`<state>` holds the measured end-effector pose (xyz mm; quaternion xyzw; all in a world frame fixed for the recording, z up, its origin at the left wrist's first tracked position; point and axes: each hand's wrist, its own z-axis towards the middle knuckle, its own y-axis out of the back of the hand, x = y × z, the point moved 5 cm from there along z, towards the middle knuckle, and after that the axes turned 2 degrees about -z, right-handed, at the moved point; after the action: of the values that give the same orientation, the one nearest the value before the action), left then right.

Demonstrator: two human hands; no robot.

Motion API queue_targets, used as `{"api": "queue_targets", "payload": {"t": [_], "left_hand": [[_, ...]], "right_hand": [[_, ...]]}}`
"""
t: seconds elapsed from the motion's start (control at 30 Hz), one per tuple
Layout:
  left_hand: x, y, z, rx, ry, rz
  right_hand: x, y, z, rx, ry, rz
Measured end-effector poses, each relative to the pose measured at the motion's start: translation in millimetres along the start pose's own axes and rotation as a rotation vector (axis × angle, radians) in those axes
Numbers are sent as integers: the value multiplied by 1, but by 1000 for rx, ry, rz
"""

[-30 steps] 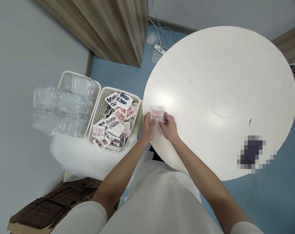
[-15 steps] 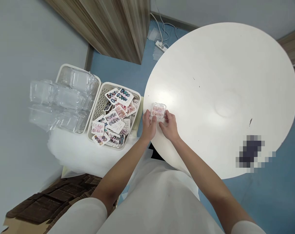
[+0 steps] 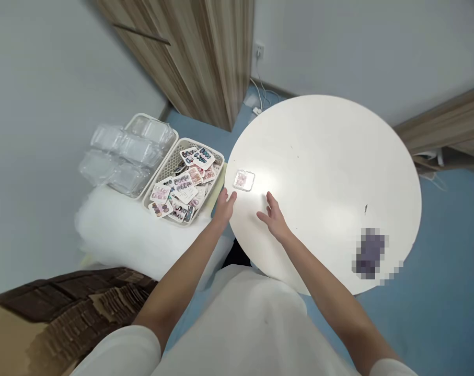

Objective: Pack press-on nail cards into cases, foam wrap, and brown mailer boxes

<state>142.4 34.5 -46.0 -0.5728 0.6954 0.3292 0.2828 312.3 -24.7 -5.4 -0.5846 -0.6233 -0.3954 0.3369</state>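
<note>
A small clear plastic case (image 3: pixel 243 180) with a card of pink press-on nails inside lies flat near the left edge of the round white table (image 3: pixel 323 156). Glare covers its right half. Just below the case, at the table edge, is my left hand (image 3: pixel 224 207), empty, its thumb apart from the fingers. My right hand (image 3: pixel 275 216) hovers over the table to the right of the case, fingers spread and holding nothing. Neither hand touches the case.
Left of the table, a white basket (image 3: pixel 150 197) holds many nail cards (image 3: pixel 182 183). Behind it, another basket (image 3: pixel 174 137) is piled with clear plastic cases (image 3: pixel 137 149). A pixelated dark object (image 3: pixel 370 253) lies at the table's right. Brown cardboard (image 3: pixel 83 308) is stacked lower left.
Both hands have let go of the plastic case and moved apart, the right one farther to the right. The case now rests on the table. The camera view has shifted.
</note>
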Motion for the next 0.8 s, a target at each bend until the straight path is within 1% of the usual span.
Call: {"api": "queue_targets", "payload": {"t": [0.1,0.17,0.23,0.3,0.4,0.47,0.57,0.63,0.7,0.8], "left_hand": [[13,0,-33,25,23,-38],[23,-3,-62,48,29,-58],[34,-6,-94,43,31,-81],[46,-11,-124,76,74,-53],[59,-18,-163,113,97,-23],[63,-19,-184,95,95,-18],[68,-15,-211,54,87,-29],[72,-10,-225,40,79,-36],[77,-1,-237,26,66,-36],[84,17,-251,-17,36,-38]], "right_hand": [[-3,20,-38,66,67,-84],[-6,33,-63,83,121,-149],[-11,44,-87,111,165,-195],[-16,53,-107,120,197,-210],[-30,62,-131,127,200,-175],[-41,65,-141,148,165,-135],[-55,64,-148,202,101,-102],[-59,59,-148,229,78,-117],[-56,50,-146,247,78,-142],[-45,26,-140,275,112,-153]]}}
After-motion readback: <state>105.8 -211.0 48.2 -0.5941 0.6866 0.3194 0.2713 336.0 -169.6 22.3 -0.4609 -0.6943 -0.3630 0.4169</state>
